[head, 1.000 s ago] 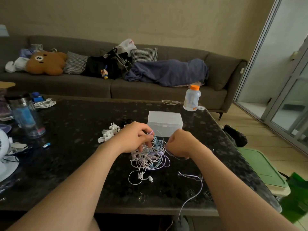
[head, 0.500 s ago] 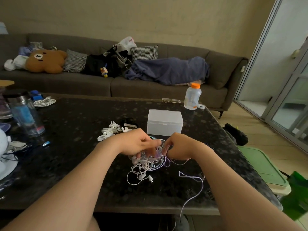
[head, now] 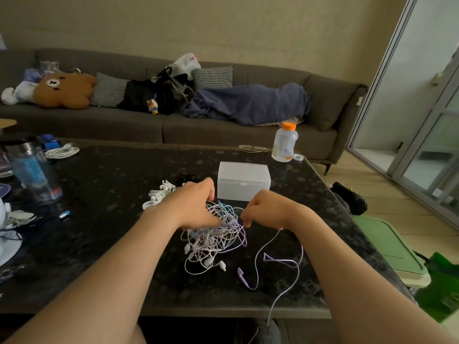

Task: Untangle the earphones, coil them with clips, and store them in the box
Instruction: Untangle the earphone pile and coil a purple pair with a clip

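Note:
A tangle of white, lilac and blue earphone cables [head: 216,234] lies on the dark stone table [head: 104,194]. My left hand [head: 191,207] grips the upper left of the tangle, fingers curled into the wires. My right hand [head: 265,209] pinches a lilac cable at the tangle's right side. From it a loose lilac cable with a plug [head: 242,274] trails toward me, over the table's near edge. The closed translucent white box [head: 243,181] stands just behind my hands. A heap of white clips [head: 157,194] lies left of my left hand.
A clear bottle with an orange cap [head: 284,142] stands at the far right corner. A water bottle with a blue label [head: 32,170] and a coiled white cable [head: 62,152] are at the left. A sofa [head: 161,120] runs behind the table.
My hands have moved apart, stretching the tangle wider. More lilac cable, with its plug, now lies loose on the table at the right.

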A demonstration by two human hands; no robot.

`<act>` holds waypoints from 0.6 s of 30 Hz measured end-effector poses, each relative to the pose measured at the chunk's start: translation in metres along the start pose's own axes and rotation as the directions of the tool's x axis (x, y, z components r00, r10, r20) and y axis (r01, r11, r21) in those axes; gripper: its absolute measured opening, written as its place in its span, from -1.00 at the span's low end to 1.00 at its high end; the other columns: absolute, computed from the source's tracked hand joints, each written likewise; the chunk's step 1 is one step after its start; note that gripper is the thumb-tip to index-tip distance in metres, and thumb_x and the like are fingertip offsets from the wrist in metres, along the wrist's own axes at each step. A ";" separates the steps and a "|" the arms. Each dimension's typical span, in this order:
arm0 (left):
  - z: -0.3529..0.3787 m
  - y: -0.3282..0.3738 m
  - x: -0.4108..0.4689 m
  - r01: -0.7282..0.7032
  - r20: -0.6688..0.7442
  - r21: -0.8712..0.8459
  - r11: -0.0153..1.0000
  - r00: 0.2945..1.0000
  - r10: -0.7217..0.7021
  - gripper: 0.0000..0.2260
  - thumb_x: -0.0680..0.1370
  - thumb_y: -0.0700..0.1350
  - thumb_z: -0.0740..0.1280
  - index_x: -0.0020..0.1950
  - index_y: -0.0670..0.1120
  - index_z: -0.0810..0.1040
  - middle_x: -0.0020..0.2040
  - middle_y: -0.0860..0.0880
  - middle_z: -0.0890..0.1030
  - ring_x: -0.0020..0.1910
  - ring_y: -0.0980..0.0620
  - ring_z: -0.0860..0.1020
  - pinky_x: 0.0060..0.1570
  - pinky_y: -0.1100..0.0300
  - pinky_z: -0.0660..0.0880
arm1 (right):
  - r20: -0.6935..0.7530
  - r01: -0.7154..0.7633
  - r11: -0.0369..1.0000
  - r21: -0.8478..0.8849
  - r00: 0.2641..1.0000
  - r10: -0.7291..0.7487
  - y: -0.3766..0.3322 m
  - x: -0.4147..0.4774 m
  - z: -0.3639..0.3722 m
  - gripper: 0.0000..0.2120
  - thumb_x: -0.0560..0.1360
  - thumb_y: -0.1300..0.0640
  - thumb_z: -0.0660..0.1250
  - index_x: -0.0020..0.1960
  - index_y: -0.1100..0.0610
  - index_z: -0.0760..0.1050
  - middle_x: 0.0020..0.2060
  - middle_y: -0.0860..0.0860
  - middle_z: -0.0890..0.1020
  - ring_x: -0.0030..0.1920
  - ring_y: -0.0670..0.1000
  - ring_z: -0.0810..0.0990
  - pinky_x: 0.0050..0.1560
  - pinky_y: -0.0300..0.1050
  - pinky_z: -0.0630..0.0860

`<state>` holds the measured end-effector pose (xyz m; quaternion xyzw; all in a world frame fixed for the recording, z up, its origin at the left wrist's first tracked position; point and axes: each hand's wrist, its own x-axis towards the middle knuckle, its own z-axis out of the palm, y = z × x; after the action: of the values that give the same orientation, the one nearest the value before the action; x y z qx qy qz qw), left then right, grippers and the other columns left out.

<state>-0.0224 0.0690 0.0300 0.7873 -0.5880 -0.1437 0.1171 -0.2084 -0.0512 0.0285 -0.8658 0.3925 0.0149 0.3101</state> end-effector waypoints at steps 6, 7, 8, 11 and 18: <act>0.005 0.011 0.000 -0.147 0.007 0.146 0.978 0.989 0.148 -0.36 0.45 0.16 0.56 0.47 0.29 0.37 0.40 0.10 0.23 0.41 -0.02 0.20 0.41 -0.09 0.26 | -0.141 0.108 0.994 -0.020 0.984 -0.110 0.000 0.004 0.005 -0.78 0.66 0.16 0.32 0.07 0.02 0.75 0.02 -0.04 0.74 0.01 -0.02 0.67 0.17 -0.07 0.62; 0.006 0.011 0.002 -0.191 0.010 0.092 0.977 0.982 0.191 -0.48 0.48 0.13 0.54 0.41 0.27 0.46 0.40 0.14 0.27 0.42 0.01 0.23 0.42 -0.07 0.28 | -0.144 0.121 0.992 -0.024 0.982 -0.123 -0.002 0.003 0.007 -0.77 0.67 0.16 0.30 0.10 0.00 0.74 0.06 -0.04 0.73 0.04 -0.01 0.67 0.17 -0.08 0.60; 0.007 0.012 0.004 -0.220 0.012 0.031 0.975 0.975 0.220 -0.60 0.52 0.10 0.51 0.33 0.25 0.54 0.38 0.16 0.33 0.42 0.04 0.28 0.43 -0.08 0.32 | -0.151 0.129 0.991 -0.019 0.980 -0.131 -0.003 0.003 0.008 -0.76 0.68 0.16 0.29 0.13 -0.01 0.73 0.09 -0.04 0.72 0.07 0.00 0.66 0.16 -0.10 0.59; 0.010 0.011 0.008 -0.189 0.018 -0.025 0.982 0.982 0.189 -0.79 0.59 0.07 0.40 0.22 0.17 0.65 0.23 0.12 0.50 0.25 0.05 0.48 0.31 -0.09 0.48 | -0.196 0.153 0.987 0.044 0.970 -0.142 -0.007 0.002 0.010 -0.76 0.68 0.18 0.28 0.16 0.00 0.71 0.14 -0.05 0.69 0.13 -0.01 0.64 0.21 -0.09 0.56; 0.005 0.012 0.005 -0.102 0.011 -0.213 0.972 0.994 0.106 -0.76 0.73 0.11 0.15 0.26 0.20 0.60 -0.15 0.10 0.65 -0.28 0.13 0.53 -0.23 0.10 0.41 | -0.409 0.289 0.924 0.251 0.897 -0.169 -0.018 -0.007 0.005 -0.79 0.72 0.15 0.25 0.06 0.05 0.66 -0.17 -0.08 0.69 -0.41 -0.08 0.57 -0.33 -0.13 0.56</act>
<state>-0.0341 0.0606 0.0288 0.7369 -0.6110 -0.2080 0.2010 -0.2003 -0.0347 0.0357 -0.8343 0.3367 -0.2507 0.3575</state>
